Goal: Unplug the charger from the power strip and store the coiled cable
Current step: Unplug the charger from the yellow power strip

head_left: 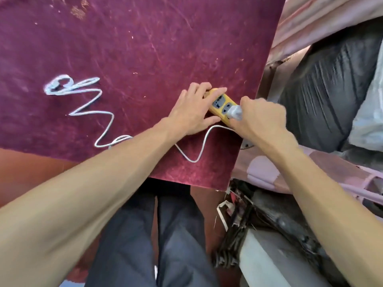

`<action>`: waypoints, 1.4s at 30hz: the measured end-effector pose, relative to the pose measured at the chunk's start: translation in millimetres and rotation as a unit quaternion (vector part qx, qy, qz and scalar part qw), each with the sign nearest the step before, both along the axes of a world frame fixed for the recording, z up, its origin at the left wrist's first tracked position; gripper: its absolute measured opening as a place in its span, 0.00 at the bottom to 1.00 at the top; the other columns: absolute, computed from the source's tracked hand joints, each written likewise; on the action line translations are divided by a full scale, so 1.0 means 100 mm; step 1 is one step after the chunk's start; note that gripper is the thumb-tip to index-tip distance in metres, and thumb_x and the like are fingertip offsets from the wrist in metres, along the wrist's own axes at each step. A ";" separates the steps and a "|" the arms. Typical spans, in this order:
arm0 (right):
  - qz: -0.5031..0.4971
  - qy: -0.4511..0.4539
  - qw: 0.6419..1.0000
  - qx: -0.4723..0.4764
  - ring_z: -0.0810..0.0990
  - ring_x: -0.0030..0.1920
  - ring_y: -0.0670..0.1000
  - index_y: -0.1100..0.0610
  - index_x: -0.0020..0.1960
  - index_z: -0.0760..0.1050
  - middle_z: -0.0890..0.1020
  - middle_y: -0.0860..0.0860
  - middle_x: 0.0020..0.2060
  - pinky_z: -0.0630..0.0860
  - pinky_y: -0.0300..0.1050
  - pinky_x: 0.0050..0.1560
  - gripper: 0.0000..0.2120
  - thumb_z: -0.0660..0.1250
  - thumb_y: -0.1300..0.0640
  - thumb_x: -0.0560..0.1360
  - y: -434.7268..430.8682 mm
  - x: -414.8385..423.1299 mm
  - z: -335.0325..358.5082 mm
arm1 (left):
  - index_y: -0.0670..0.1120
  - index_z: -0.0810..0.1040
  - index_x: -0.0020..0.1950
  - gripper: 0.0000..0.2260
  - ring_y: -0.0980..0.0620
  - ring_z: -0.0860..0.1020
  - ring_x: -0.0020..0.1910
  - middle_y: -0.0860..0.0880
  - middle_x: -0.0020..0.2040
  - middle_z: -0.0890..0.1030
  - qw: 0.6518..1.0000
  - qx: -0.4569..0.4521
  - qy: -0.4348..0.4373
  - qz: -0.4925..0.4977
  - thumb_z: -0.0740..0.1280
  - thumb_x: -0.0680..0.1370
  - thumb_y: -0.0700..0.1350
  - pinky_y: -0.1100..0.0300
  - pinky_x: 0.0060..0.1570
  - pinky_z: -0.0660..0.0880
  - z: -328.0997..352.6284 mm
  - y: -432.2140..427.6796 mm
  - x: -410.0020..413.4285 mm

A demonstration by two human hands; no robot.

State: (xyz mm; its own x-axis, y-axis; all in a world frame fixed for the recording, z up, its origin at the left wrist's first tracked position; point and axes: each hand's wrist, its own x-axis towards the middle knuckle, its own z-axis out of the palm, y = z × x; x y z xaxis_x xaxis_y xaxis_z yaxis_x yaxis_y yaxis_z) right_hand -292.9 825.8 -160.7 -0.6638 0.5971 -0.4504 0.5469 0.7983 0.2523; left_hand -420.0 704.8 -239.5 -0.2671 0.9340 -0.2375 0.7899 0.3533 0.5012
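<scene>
Surface: a worn maroon surface [134,48], scratched and flecked with pale marks, seen from above.
Power strip: a yellow power strip [220,102] lies near the right edge of the surface. It is angled, and its grey-blue sockets face up.
Writing: any brand or marking on the strip or plug is too blurred to read.
Charger: a white charger [235,112] sits at the socket nearest the person. It is motion-blurred, so I cannot tell whether its prongs are still seated.
Right grip: the right grip [261,119], a bare hand, has its fingers curled round the charger and holds it from the near side.
Left grip: the left grip [191,111], also bare, lies flat with straight, spread fingers. It presses down on the far end and left side of the strip and clasps nothing.
Cable: the white cable [194,161] comes out from under the right grip. It dips towards the near edge, passes under the left forearm, then zigzags left across the surface.
Cable end: it finishes in a small loose bundle of loops [59,85], well apart from the strip.
Below: dark trousers [141,235] over a reddish-brown floor [31,166].
Right side: a crinkled black sheet [327,83] and pale pink cloth [310,21] beside the surface.
</scene>
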 end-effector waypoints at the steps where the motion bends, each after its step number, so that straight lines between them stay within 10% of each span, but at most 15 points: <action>1: 0.022 -0.015 1.000 0.007 0.86 0.45 0.62 0.57 0.53 0.78 0.86 0.57 0.48 0.65 0.49 0.40 0.15 0.69 0.46 0.77 0.03 -0.03 -0.01 | 0.54 0.63 0.80 0.34 0.42 0.70 0.64 0.44 0.70 0.71 0.999 0.017 0.019 -0.024 0.66 0.77 0.63 0.46 0.59 0.72 -0.06 0.04 -0.02; 14: 0.164 -0.201 0.965 -0.027 0.84 0.56 0.61 0.58 0.64 0.77 0.83 0.57 0.58 0.70 0.51 0.44 0.32 0.65 0.31 0.77 0.28 -0.61 -0.07 | 0.54 0.68 0.76 0.33 0.44 0.71 0.62 0.47 0.67 0.73 0.993 0.107 0.001 -0.052 0.66 0.74 0.67 0.46 0.59 0.69 -0.31 0.25 -0.30; 42: 0.162 -0.174 0.967 -0.090 0.83 0.51 0.64 0.60 0.55 0.79 0.85 0.60 0.52 0.69 0.49 0.42 0.25 0.61 0.37 0.79 0.41 -0.51 -0.10 | 0.62 0.69 0.73 0.32 0.45 0.69 0.65 0.49 0.69 0.71 0.994 0.108 -0.021 -0.001 0.62 0.72 0.73 0.47 0.64 0.67 -0.36 0.22 -0.24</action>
